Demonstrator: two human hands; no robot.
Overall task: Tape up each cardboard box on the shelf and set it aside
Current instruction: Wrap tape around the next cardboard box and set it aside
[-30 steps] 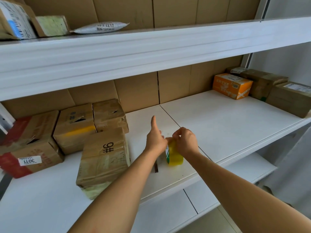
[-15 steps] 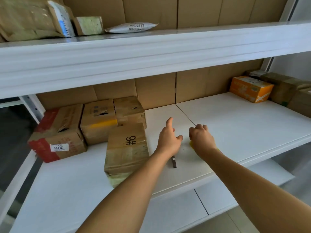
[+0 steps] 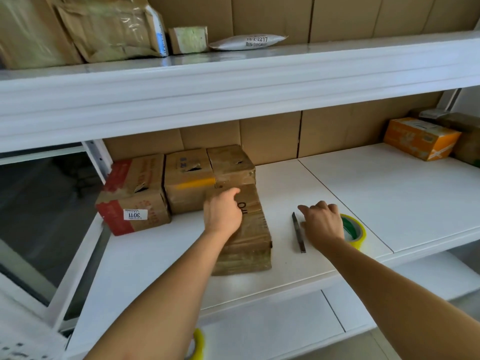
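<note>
Reaching now for the front box (image 3: pixel 244 229), the one standing alone nearer the shelf edge than the three boxes (image 3: pixel 181 183) packed in a row behind it. Left hand (image 3: pixel 223 214) laid over the top of that box, fingers loosely bent toward its far side; hard to say from this angle whether gripping yet or only resting, so best taken as resting. Right hand (image 3: pixel 322 224) lowered on the shelf (image 3: pixel 389 193) to the right of the box, fingers relaxed and holding nothing, with the tape roll (image 3: pixel 354 231) lying flat just beyond it and partly hidden by the wrist, and a thin dark blade (image 3: pixel 298 232) between the box and that hand. To do this step well: slide the box toward the front edge and square it up before taking the tape, pressing the top flaps flat with the left palm so the seam closes. Then lift the roll with the right hand, find the loose end, and anchor it on the near side face of the box, not on the top. Pull across the seam in one pass, keeping the left hand behind the tape to smooth it. Mind the blade beside the box when sliding; better to move the box away from it than over it. Sealed boxes seemingly belong with the orange box (image 3: pixel 420 137) far to the right of the front box
</note>
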